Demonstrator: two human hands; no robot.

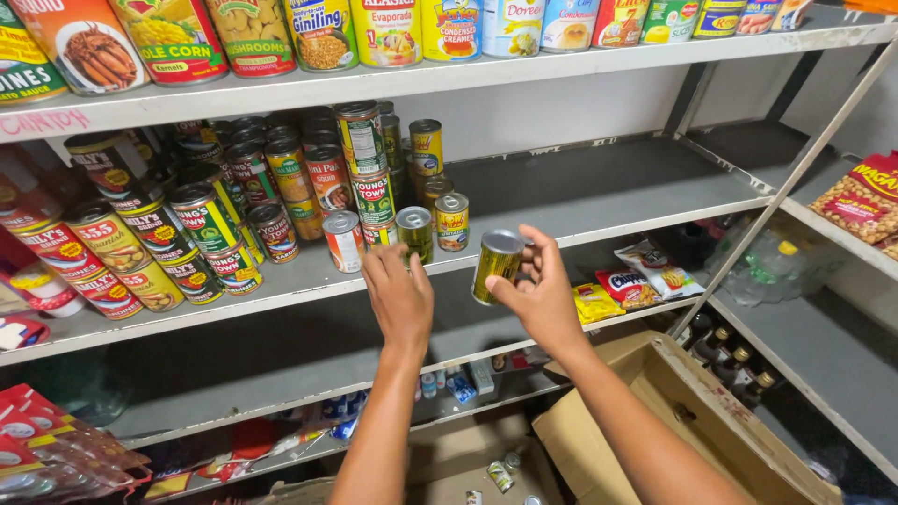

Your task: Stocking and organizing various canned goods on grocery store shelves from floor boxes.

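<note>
My right hand [543, 295] grips a small gold-labelled tin can [496, 266], held upright in front of the middle shelf [599, 201]. My left hand [400, 295] reaches up beside it, fingers against a green-and-gold can [414, 229] at the shelf's front edge. Around that can stand a red-and-white can [343, 239] and a yellow-and-red can [452, 221]. Behind them rise stacked cans [365, 168], and more cans [168, 234] crowd the shelf's left part.
The top shelf [468, 70] carries a row of larger cans. Snack packets [636, 276] lie on a lower shelf. An open cardboard box [673, 411] sits at the bottom right. A side rack [842, 234] holds a red bag of nuts [865, 196]; bottles [734, 360] stand below.
</note>
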